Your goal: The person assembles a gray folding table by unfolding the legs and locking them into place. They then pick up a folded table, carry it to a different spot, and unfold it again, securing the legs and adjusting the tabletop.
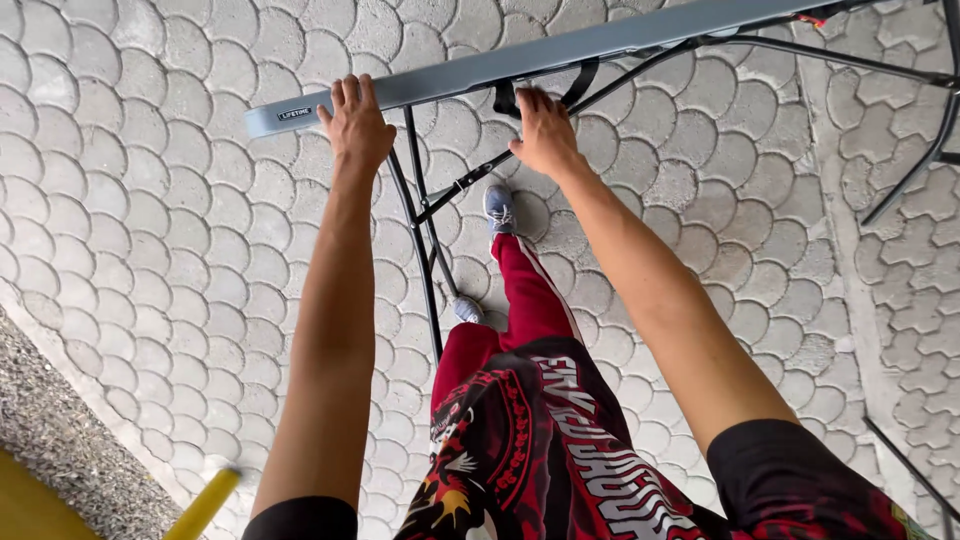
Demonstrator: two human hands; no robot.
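A grey folding table [640, 38] runs across the top of the head view, seen edge-on, with black metal legs [425, 225] and braces under it. My left hand [356, 125] is curled over the table's near edge close to its left end. My right hand [543, 130] grips the same edge further right, beside a black strap [506, 98]. Both arms are stretched forward. Below them I see my red trousers [525, 300] and a grey shoe [499, 208] stepping beside the table leg.
The ground is grey scallop-shaped paving [150, 200]. A gravel strip [60, 430] and a yellow edge [205, 505] lie at the bottom left. More black frame tubing [925, 165] stands at the right.
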